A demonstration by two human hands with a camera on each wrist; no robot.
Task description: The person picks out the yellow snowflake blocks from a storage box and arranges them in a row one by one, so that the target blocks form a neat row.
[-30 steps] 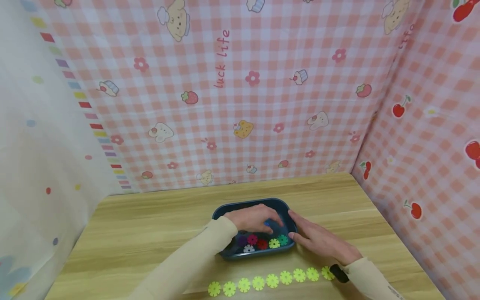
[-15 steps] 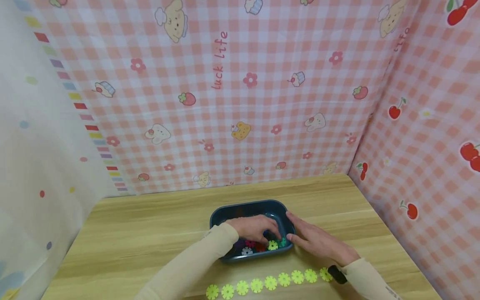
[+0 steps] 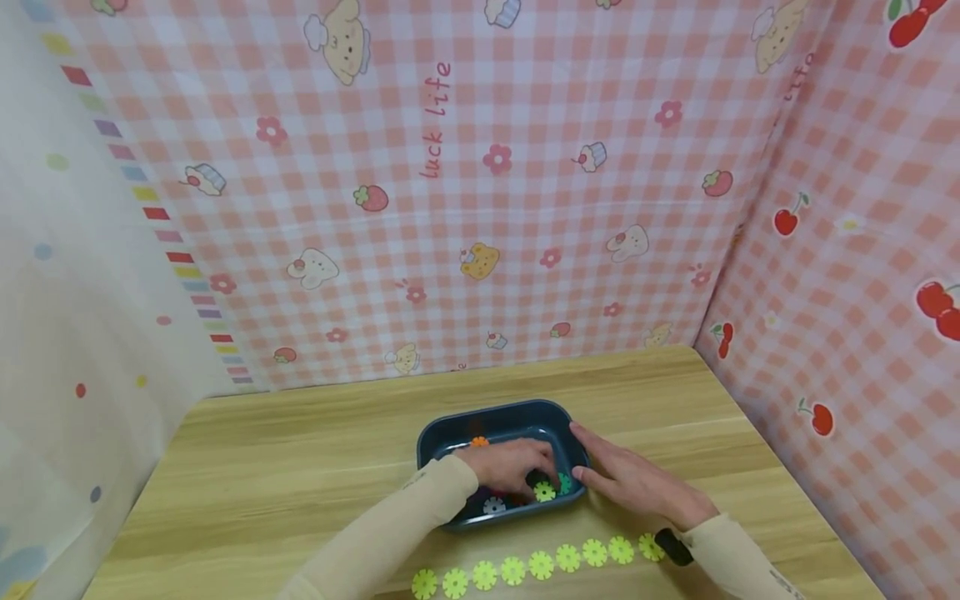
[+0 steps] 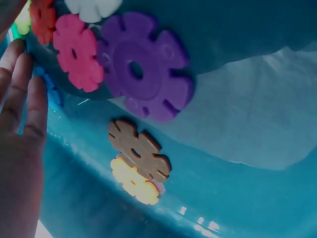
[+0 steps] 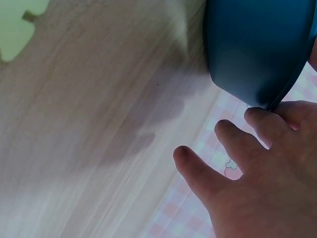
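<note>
A dark blue tray [image 3: 450, 417] on the table holds several flower-shaped plastic discs. My left hand [image 3: 510, 462] reaches into it from the left, fingers pointing down and apart from the thumb, right by a yellow-green disc [image 3: 544, 492] and a green disc [image 3: 564, 483]. In the left wrist view its fingers [image 4: 37, 94] look fairly straight beside a blue disc [image 4: 48, 87]. Nearby lie a pink disc [image 4: 78, 53], a purple disc [image 4: 146, 67] and a brown disc [image 4: 139, 151]. My right hand [image 3: 645, 483] rests fingertips against the tray's right end, its fingers spread in the right wrist view.
Along the table's front runs a row of several yellow-green discs [image 3: 541, 565], its right end beside the black band [image 3: 675, 547] on my right wrist. A checked pink cloth [image 3: 525, 208] hangs behind the wooden table [image 3: 300, 450], with more cloth at both sides.
My left hand has moved lower and nearer the front wall of the tray, over the yellow-green disc. An orange disc now shows behind it. The right hand stays at the tray's end.
</note>
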